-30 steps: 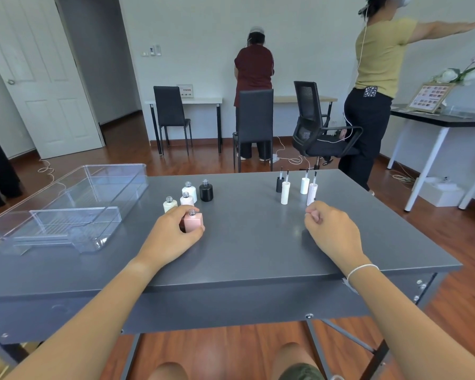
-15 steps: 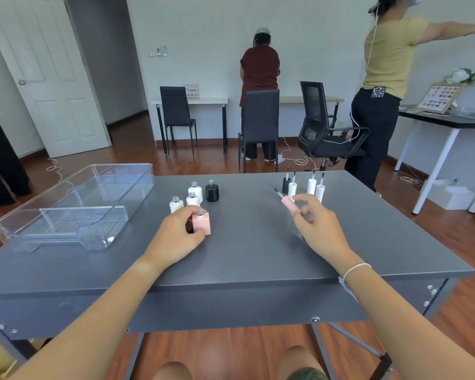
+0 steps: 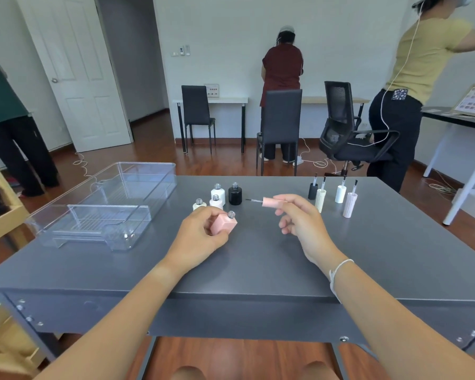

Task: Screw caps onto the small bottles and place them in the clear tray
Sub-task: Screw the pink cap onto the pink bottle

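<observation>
Your left hand (image 3: 200, 237) is closed around the pink bottle (image 3: 223, 224), lifted just right of the clear tray (image 3: 99, 212), neck tilted up and rightward. Your right hand (image 3: 299, 220) pinches the pink cap (image 3: 270, 201), held right of the bottle. The cap's long axis lies horizontal, with its brush pointing left. These axes are misaligned: the brush may miss the neck, or the threads may cross. Align them before turning.

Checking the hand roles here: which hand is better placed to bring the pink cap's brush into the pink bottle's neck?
The right hand. It already holds the pink cap with its brush pointing left toward the pink bottle, which the left hand grips, tilted, with its open neck facing the brush.
</observation>
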{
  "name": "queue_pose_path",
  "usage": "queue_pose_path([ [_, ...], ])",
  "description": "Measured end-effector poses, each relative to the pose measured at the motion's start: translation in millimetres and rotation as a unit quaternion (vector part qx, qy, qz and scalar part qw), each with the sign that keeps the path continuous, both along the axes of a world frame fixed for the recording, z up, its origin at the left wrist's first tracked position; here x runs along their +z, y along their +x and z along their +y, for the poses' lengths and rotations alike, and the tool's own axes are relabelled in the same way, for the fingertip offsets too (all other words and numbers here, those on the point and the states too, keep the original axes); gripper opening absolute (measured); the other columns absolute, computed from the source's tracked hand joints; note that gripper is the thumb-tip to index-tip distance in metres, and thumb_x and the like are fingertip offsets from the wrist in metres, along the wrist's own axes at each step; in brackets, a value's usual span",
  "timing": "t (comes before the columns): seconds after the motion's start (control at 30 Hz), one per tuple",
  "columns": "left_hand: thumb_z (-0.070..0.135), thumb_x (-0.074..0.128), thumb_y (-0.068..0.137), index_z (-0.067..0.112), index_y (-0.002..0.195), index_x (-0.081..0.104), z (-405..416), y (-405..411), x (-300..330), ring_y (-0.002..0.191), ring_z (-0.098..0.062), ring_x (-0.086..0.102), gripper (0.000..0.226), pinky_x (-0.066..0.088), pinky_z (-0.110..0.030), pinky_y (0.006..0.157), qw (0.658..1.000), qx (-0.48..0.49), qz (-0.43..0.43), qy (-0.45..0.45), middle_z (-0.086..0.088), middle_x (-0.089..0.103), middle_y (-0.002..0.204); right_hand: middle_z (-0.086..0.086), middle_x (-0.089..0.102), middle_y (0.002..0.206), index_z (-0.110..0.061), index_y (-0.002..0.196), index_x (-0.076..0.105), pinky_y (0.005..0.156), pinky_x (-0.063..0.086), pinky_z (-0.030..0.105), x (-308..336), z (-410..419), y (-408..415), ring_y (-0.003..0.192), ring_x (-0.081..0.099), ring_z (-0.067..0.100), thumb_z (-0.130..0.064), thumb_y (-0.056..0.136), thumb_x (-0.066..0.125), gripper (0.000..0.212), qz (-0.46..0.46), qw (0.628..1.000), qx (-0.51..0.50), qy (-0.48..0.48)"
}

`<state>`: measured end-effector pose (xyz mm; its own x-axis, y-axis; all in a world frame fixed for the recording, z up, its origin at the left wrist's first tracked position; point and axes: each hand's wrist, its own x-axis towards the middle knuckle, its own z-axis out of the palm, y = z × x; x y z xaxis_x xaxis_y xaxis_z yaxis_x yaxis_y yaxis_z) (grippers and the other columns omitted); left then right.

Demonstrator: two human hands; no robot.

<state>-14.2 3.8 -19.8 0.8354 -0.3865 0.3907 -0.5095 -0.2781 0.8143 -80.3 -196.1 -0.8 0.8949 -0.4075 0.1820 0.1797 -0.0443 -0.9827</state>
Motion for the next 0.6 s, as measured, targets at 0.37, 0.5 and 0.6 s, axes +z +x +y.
queue_pose_path([
  [0.37, 0.007, 0.066, 0.072, 0.045, 0.086, 0.061, -0.1, 2.3, -2.0, 0.076, -0.002, 0.054, 0.041, 0.038, -0.006, 0.067, 0.999, -0.008, -0.046, 0.010, 0.008, 0.052, 0.088, -0.017, 0.051, 0.050, -0.020, 0.081, 0.065, 0.045, 0.038, 0.016, -4.7, 8.3, 4.5, 0.046, 0.040, 0.007, -0.007, 0.086, 0.047, 0.023, -0.053, 0.998, -0.026, -0.037],
  [0.5, 0.008, 0.066, 0.072, 0.043, 0.089, 0.063, -0.1, 1.6, -1.9, 0.079, -0.006, 0.053, 0.039, 0.039, -0.008, 0.067, 0.998, -0.009, -0.056, 0.022, 0.004, 0.052, 0.089, -0.012, 0.049, 0.055, -0.026, 0.078, 0.063, 0.045, 0.038, 0.015, -4.1, 12.7, 2.1, 0.047, 0.039, 0.006, -0.008, 0.088, 0.045, 0.027, -0.061, 0.996, -0.023, -0.064],
  [0.6, 0.009, 0.066, 0.073, 0.044, 0.090, 0.062, -0.1, 1.1, -1.9, 0.080, -0.005, 0.053, 0.040, 0.039, -0.008, 0.067, 0.998, -0.011, -0.061, 0.026, 0.007, 0.051, 0.089, -0.009, 0.047, 0.060, -0.027, 0.078, 0.062, 0.045, 0.037, 0.015, -3.9, 14.4, 0.9, 0.048, 0.039, 0.006, -0.010, 0.088, 0.047, 0.025, -0.058, 0.995, -0.024, -0.079],
])
